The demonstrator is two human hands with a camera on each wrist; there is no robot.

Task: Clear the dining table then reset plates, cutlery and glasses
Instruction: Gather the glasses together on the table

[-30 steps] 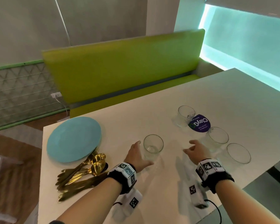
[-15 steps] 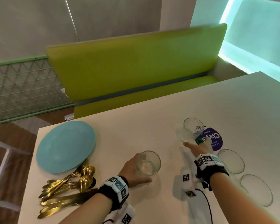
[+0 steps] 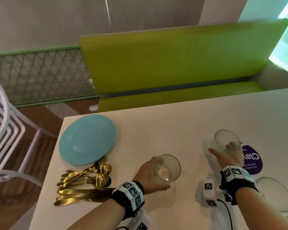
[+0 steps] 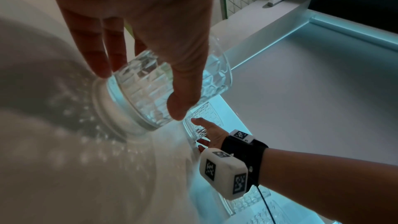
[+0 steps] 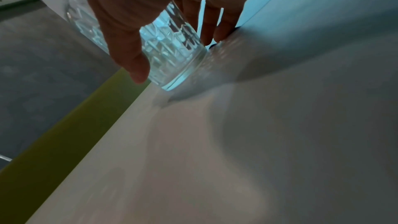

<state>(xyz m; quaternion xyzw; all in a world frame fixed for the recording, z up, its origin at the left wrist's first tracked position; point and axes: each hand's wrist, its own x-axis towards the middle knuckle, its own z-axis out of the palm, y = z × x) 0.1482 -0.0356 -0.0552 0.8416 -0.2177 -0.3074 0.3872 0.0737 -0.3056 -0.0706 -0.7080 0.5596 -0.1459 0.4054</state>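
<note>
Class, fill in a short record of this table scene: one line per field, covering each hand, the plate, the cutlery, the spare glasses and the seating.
Left hand: grips near glass, standing on white table
Right hand: grips far glass, beside purple sticker
Plate: light blue, left end of table
Cutlery: gold pile, just nearer than plate
Spare glasses: one behind right wrist, another cut off at frame edge
Seating: green bench, white chair

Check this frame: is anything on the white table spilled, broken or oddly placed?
Nothing spilled or broken. The gold cutlery lies in a loose heap beside the light blue plate, not laid out. Both hands grip clear patterned glasses: left hand, right hand.
</note>
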